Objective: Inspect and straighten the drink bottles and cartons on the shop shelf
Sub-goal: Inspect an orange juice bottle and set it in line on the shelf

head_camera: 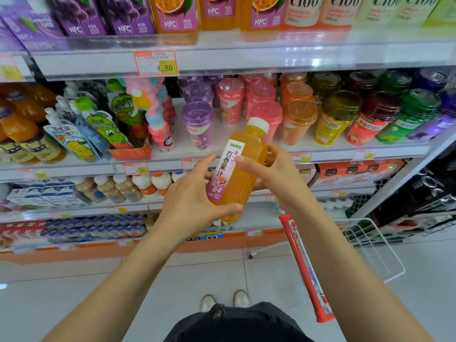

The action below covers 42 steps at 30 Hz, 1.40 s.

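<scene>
Left hand [195,201] low, right hand [274,174] higher, both grip a passion-fruit juice bottle [240,174]; inspection seems underway; returning it to the shelf [333,156] beyond the hands remains.

Top shelf [246,58]: purple grape cartons [128,16] at left, orange juice bottles [172,13] in the middle and C100 bottles [303,11] at right, all standing at the front edge. A price tag [156,63] on the rail reads 4.80.

Middle shelf [308,140]: spouted pouches [98,129] crowded at left, then rows of lidded cups [197,124] in purple, pink and orange, with wide-capped bottles [338,117] at right.

Lower shelf [86,211]: white-capped bottles [138,183] beside blue-and-white cartons [49,193].

The tiled floor [197,280] carries a wire trolley [370,243].
</scene>
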Motion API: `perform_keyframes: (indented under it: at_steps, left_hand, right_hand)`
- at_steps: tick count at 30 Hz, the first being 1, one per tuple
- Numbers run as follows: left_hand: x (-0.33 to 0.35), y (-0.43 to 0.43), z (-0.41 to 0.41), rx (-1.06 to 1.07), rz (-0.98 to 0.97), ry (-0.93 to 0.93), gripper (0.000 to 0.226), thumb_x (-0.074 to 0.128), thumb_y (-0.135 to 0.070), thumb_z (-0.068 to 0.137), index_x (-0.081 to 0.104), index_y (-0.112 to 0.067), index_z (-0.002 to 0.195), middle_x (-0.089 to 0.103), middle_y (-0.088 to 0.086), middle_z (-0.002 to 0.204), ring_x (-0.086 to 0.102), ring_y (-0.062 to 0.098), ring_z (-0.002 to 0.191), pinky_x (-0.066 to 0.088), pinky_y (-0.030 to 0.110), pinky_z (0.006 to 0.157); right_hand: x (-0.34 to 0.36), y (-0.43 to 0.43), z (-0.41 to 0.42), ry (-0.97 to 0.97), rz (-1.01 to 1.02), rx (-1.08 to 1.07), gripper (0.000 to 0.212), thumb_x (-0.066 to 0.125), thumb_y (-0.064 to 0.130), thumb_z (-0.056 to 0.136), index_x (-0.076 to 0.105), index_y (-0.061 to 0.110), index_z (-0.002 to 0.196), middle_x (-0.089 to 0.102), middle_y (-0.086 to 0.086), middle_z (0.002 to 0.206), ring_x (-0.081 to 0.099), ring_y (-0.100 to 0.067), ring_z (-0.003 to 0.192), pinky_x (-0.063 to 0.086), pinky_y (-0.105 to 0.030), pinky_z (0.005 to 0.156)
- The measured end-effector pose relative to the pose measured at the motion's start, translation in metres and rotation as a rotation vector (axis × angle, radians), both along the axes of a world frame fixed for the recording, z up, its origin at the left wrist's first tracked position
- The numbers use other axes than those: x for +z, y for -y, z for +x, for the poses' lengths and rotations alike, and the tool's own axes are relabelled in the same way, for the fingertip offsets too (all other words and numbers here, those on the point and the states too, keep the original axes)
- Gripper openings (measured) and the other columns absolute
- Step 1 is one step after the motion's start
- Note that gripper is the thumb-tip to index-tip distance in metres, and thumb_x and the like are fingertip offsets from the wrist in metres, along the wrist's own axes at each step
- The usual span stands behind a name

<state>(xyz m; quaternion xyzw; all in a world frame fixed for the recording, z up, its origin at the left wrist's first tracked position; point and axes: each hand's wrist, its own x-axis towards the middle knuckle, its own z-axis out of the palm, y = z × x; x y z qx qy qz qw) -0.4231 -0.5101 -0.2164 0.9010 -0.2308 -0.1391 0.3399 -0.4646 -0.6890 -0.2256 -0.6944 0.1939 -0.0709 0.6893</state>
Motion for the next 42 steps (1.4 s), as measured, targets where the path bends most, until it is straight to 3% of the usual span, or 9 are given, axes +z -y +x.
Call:
perform_keyframes:
  at_steps: [8, 15, 18, 24, 28, 31, 35, 38, 42]
  left_hand:
    - [0.020, -0.010, 0.020, -0.083, -0.472, -0.419, 0.036, 0.078, -0.039, 0.073, 0.072, -0.025, 0.106, 0.076, -0.007, 0.101, 0.072, 0.014, 0.095, 0.058, 0.030, 0.081]
    - [0.017, 0.002, 0.016, 0.178, -0.088, 0.431, 0.047, 0.080, -0.061, 0.062, 0.061, -0.029, 0.091, 0.064, -0.013, 0.083, 0.060, 0.011, 0.075, 0.047, 0.035, 0.059]
    - [0.018, 0.005, 0.007, 0.123, -0.014, 0.551, 0.054, 0.070, -0.069, 0.062, 0.055, -0.023, 0.086, 0.057, -0.011, 0.081, 0.053, 0.012, 0.073, 0.044, 0.034, 0.055]
    - [0.036, -0.015, 0.037, -0.134, -0.375, -0.220, 0.040, 0.068, -0.052, 0.087, 0.058, -0.038, 0.122, 0.063, -0.019, 0.123, 0.058, -0.007, 0.113, 0.050, 0.025, 0.099]
    - [0.046, -0.010, 0.038, -0.260, -0.351, -0.405, 0.025, 0.054, -0.008, 0.097, 0.059, -0.023, 0.117, 0.069, -0.025, 0.072, 0.061, -0.013, 0.063, 0.042, 0.002, 0.055]
    - [0.049, -0.004, 0.037, -0.222, -0.373, -0.375, 0.024, 0.062, -0.001, 0.090, 0.061, -0.010, 0.112, 0.064, -0.021, 0.058, 0.056, -0.009, 0.049, 0.037, 0.002, 0.047]
    - [0.052, 0.000, 0.044, -0.112, -0.426, -0.245, 0.053, 0.092, -0.041, 0.061, 0.068, -0.029, 0.106, 0.076, -0.013, 0.089, 0.070, 0.004, 0.082, 0.055, 0.020, 0.071]
    - [0.062, 0.005, 0.052, -0.001, -0.329, 0.017, 0.063, 0.080, -0.060, 0.047, 0.064, -0.038, 0.103, 0.072, -0.017, 0.092, 0.064, -0.001, 0.090, 0.052, 0.020, 0.077]
    - [0.090, 0.018, 0.059, 0.047, -0.344, 0.238, 0.074, 0.074, -0.069, 0.045, 0.062, -0.036, 0.111, 0.068, -0.021, 0.098, 0.061, -0.006, 0.090, 0.051, 0.021, 0.079]
  right_hand:
    - [0.024, 0.003, -0.006, 0.239, 0.006, 0.109, 0.060, 0.077, 0.023, 0.082, 0.053, 0.016, 0.136, 0.069, -0.008, 0.119, 0.070, -0.020, 0.104, 0.059, -0.034, 0.078]
    - [0.040, -0.003, 0.011, 0.175, -0.145, -0.149, 0.070, 0.082, 0.062, 0.064, 0.059, 0.024, 0.117, 0.068, 0.004, 0.110, 0.068, -0.014, 0.103, 0.060, -0.042, 0.082]
    - [0.039, -0.003, 0.017, 0.254, -0.090, -0.157, 0.051, 0.085, 0.041, 0.071, 0.065, 0.018, 0.112, 0.073, -0.003, 0.105, 0.070, -0.020, 0.100, 0.061, -0.039, 0.078]
    - [0.041, 0.018, 0.013, 0.366, -0.101, 0.018, 0.047, 0.078, 0.026, 0.077, 0.063, 0.019, 0.121, 0.073, -0.002, 0.111, 0.069, -0.021, 0.106, 0.057, -0.043, 0.091]
    - [0.042, 0.027, 0.016, 0.441, 0.082, 0.121, 0.047, 0.074, 0.025, 0.083, 0.060, 0.011, 0.127, 0.072, -0.004, 0.110, 0.069, -0.026, 0.103, 0.058, -0.039, 0.084]
    - [0.049, 0.028, 0.020, 0.437, 0.134, 0.184, 0.056, 0.078, 0.040, 0.080, 0.061, 0.015, 0.126, 0.071, -0.005, 0.111, 0.068, -0.024, 0.102, 0.057, -0.034, 0.080]
    - [0.081, 0.029, 0.022, 0.379, -0.072, 0.151, 0.032, 0.061, 0.035, 0.094, 0.065, 0.016, 0.119, 0.075, 0.001, 0.098, 0.071, -0.013, 0.088, 0.052, -0.018, 0.072]
    - [0.117, 0.031, 0.029, 0.394, -0.275, 0.068, 0.029, 0.065, 0.043, 0.083, 0.071, 0.019, 0.099, 0.071, 0.006, 0.076, 0.064, -0.004, 0.063, 0.045, -0.014, 0.055]
    - [0.160, 0.035, 0.046, 0.490, -0.463, 0.037, 0.030, 0.075, 0.034, 0.083, 0.071, 0.020, 0.110, 0.075, -0.003, 0.098, 0.071, -0.019, 0.091, 0.059, -0.034, 0.080]
